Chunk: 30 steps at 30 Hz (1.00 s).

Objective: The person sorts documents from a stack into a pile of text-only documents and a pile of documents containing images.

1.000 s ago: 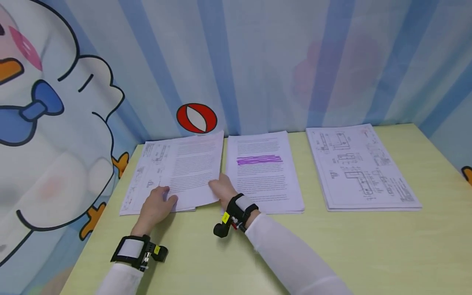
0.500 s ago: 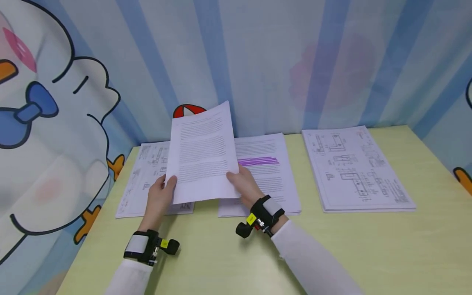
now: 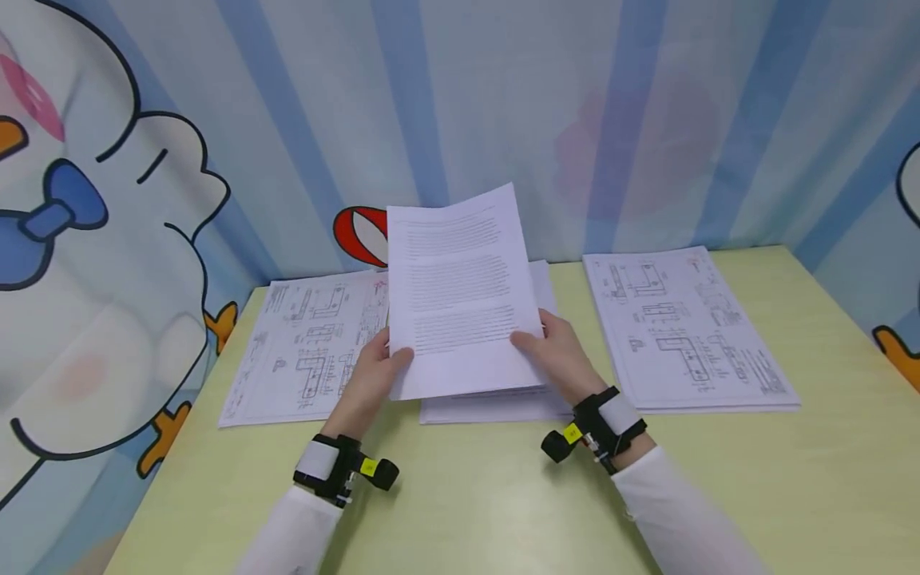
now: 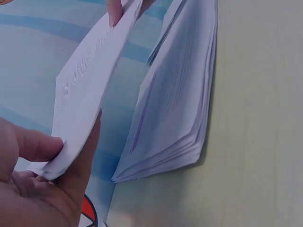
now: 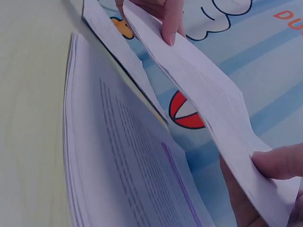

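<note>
Both hands hold up a thin sheaf of printed paper (image 3: 460, 287), tilted toward the head camera, its top side covered in lines of text. My left hand (image 3: 368, 375) pinches its lower left edge, thumb on top and fingers beneath. At the lower right edge my right hand (image 3: 564, 355) pinches it the same way. Below the sheaf lies a stack of text pages (image 3: 489, 409), mostly hidden in the head view. In the left wrist view a gap separates the sheaf from that stack (image 4: 170, 109). A purple scribbled band (image 5: 180, 182) crosses the stack's top page in the right wrist view.
A stack of technical drawings (image 3: 302, 351) lies on the table's left side, partly behind the left hand. Another drawing stack (image 3: 690, 335) lies on the right. The pale yellow table (image 3: 474, 495) meets a printed blue striped curtain (image 3: 503, 104) at its back edge.
The sheaf was lifted off the left drawing stack and carried right, over the middle text stack. My left hand went from lying on the left stack to pinching the sheaf's left edge.
</note>
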Motion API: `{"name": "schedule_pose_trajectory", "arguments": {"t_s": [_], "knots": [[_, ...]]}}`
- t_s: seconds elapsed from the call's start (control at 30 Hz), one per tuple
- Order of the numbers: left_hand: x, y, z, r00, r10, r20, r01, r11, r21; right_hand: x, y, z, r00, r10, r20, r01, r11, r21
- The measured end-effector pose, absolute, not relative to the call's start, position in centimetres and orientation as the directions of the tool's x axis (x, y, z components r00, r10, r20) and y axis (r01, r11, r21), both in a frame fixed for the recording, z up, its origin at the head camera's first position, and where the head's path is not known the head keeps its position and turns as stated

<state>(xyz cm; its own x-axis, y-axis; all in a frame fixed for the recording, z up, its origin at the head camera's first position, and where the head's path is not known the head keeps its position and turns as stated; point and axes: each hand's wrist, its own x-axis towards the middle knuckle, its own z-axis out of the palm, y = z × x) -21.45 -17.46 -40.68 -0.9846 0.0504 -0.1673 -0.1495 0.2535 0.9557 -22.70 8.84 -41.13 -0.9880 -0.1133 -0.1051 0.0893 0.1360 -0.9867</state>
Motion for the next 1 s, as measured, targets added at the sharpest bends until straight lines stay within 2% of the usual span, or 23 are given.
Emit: {"name": "schedule_pose_trajectory", "arguments": {"t_s": [0.23,0.47,0.8,1.0], "knots": [[-22.4,-14.8,-42.1,-0.972,0.066,-0.226,-0.190,0.347,0.919,-22.5,12.1,-42.3,-0.978,-0.103,-0.182,0.150,0.263,-0.953],[-22.3,-14.5,-43.5,-0.965,0.047,-0.258,-0.211,0.448,0.869,-22.7,13.7,-42.9,-0.968,-0.125,-0.216,0.156,0.372,-0.915],[-22.1,-16.4,-43.9,-0.960,0.064,-0.273,-0.231,0.367,0.901,-22.8,15.1,-42.6,-0.965,-0.141,-0.222,0.104,0.569,-0.815],[-21.9,-17.0,-43.7,-0.958,0.083,-0.274,-0.229,0.351,0.908,-22.3,14.8,-42.1,-0.983,-0.102,-0.153,0.044,0.677,-0.735]]}}
